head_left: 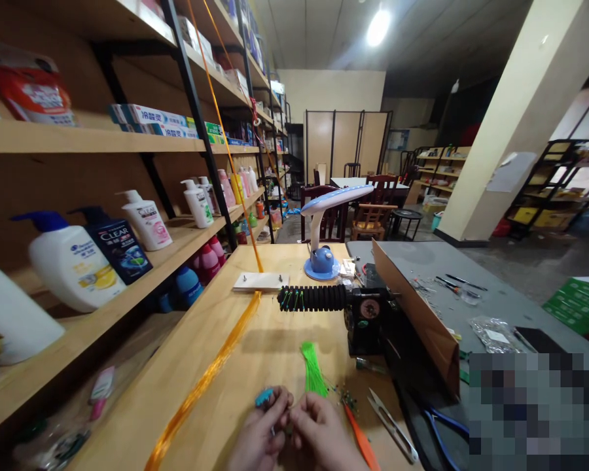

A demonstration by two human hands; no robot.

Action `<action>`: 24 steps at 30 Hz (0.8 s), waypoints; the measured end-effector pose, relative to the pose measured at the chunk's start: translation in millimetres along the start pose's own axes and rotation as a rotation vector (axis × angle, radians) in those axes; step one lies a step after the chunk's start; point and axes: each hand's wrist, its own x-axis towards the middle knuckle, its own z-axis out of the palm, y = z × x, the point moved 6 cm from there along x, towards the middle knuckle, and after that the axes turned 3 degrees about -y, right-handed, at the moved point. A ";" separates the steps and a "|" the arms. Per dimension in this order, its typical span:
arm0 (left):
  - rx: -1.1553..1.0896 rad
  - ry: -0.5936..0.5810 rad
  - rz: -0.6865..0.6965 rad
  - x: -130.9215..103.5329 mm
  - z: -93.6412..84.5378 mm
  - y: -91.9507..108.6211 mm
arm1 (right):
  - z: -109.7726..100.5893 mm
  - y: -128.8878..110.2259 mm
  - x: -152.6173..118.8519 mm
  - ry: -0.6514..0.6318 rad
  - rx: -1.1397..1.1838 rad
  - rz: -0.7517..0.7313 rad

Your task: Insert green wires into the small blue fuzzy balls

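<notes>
My left hand (pixel 262 433) is closed, its thumb and fingers pinched together low in the middle of the wooden table. A small bright blue piece (pixel 264 397) sticks out at its index finger; its kind is unclear. Tip to tip with it, my right hand (pixel 319 428) is also pinched, and whatever lies between the fingertips is too small to make out. Just beyond the hands lies a bundle of bright green strands (pixel 312 369). To the right are tiny dark beads (pixel 348 399), an orange-handled tool (pixel 360 437) and metal thread snips (pixel 391 425).
A black ribbed cylinder (pixel 319 298) with green threads juts from a black machine (pixel 370 320). Orange threads (pixel 211 376) run under a pale clamp plate (pixel 261 282). A blue desk lamp (pixel 321 261) stands behind. Blue-handled pliers (pixel 442 432) lie right, beside a cardboard panel (pixel 417 320). Shelves (pixel 177 258) line the left.
</notes>
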 end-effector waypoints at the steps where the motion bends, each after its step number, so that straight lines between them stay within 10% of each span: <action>1: 0.003 -0.008 -0.002 0.6 -0.2 -0.1 | 2.2 1.5 1.3 -0.038 0.022 0.028; 24: 0.032 -0.005 0.078 2.5 -8.6 -1.5 | 6.5 6.0 -7.8 -0.035 0.163 -0.190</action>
